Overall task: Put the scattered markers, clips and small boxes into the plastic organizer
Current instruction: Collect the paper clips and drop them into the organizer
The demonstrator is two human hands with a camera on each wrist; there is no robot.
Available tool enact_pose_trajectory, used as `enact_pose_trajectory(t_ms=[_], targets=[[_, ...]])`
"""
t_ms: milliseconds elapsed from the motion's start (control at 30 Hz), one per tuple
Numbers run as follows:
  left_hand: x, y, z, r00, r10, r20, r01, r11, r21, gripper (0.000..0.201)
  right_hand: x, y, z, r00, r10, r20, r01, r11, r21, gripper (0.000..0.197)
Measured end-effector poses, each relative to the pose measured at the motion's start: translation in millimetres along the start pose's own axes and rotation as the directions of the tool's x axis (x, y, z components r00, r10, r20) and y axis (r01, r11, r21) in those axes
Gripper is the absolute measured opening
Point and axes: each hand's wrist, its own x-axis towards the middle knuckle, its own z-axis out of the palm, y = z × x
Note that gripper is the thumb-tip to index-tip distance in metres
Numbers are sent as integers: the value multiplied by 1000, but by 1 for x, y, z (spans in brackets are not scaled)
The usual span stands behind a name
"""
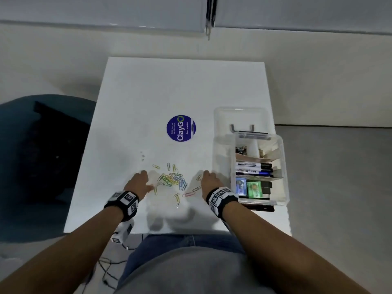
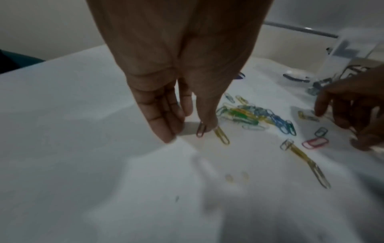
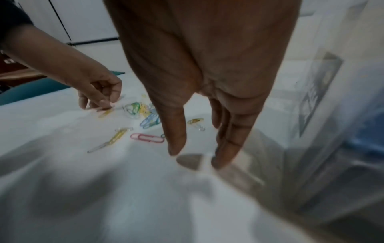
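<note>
Glossy wire paper clips (image 1: 172, 178) piled between left hand (image 1: 139, 183), right hand (image 1: 210, 181).

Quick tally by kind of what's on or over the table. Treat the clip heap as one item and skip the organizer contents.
Hands: 2 (left hand, right hand)
Wrist bands: 2
Plastic organizer: 1
Paper-clip heap: 1, with loose strays around it
Round blue sticker: 1
Total: 7
</note>
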Motion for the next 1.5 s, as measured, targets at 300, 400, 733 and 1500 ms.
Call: enact_pose_trajectory(t_ms=[300,400,733,1500], targets=[[5,33,10,973,214,-83,-225,961,-159,9,21,-31,18,960,-264,-99,266,964,7,77],[5,30,7,970,207,-127,-227,960,-165,44,26,-45,22,956,-283,-74,286,957,39,90],[8,35,15,930,364,-56,-362,931,50,48,28,-56,17,930,-359,-80,344,926,-152,44],[-38,77,-65,844,389,-369,-524,743,-416,9,-36,24,-84,826,-32,-562,386,759,525,8]])
